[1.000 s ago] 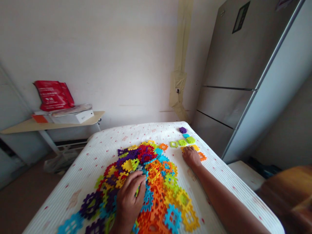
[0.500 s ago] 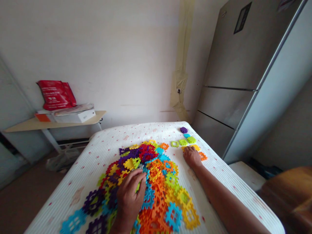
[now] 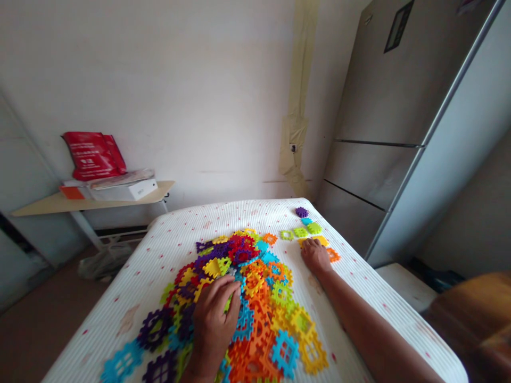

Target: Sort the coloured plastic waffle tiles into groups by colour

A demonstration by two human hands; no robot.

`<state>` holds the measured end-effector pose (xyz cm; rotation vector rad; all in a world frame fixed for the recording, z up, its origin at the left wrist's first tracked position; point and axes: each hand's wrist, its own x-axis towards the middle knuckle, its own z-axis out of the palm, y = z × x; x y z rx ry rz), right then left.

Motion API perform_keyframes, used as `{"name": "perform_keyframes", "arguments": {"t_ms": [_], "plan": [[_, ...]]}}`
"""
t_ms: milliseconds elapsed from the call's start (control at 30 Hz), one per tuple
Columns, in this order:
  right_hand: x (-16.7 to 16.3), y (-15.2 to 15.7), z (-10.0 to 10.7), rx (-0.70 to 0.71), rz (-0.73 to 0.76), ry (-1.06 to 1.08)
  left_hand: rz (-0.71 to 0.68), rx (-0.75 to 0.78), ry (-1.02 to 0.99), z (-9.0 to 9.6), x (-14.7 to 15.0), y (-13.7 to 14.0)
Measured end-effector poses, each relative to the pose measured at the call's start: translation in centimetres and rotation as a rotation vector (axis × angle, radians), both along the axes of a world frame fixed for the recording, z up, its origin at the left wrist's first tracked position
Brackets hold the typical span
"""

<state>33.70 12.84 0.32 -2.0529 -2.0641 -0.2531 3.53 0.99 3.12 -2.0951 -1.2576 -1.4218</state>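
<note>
My left hand [image 3: 215,311] is over a pile of colourful toothed plastic building tiles, its fingers curled and the thumb near the index fingertip. Whether a tile is between those fingers is hidden. Beneath and around it are purple tiles [image 3: 154,329], orange tiles [image 3: 255,319] and blue tiles [image 3: 285,352]. My right hand [image 3: 315,256] reaches to the far right of the table, fingers bent down onto a yellow tile [image 3: 321,241]. Beside its wrist an orange tile [image 3: 334,255] lies flat. Just beyond are several green tiles [image 3: 301,232], a blue tile [image 3: 306,221] and purple tiles [image 3: 302,212].
A white ribbed cloth [image 3: 131,276] with red dots covers the table. A grey fridge [image 3: 371,122] stands close on the right. At the left, a side table [image 3: 43,206] bears a white box [image 3: 138,190] and a red bag [image 3: 91,157].
Both hands keep nearly the same place and pose. The whole view has shifted very slightly; no tile has visibly moved.
</note>
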Motion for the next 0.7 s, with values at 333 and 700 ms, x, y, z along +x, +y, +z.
{"name": "perform_keyframes", "arguments": {"t_ms": [333, 700], "plan": [[-2.3, -3.9, 1.6, 0.047, 0.550, 0.516, 0.005, -0.026, -0.003, -0.2, -0.2, 0.1], [-5.4, -5.0, 1.6, 0.004, 0.709, 0.419, -0.004, -0.024, -0.001, 0.2, 0.0, 0.1]]}}
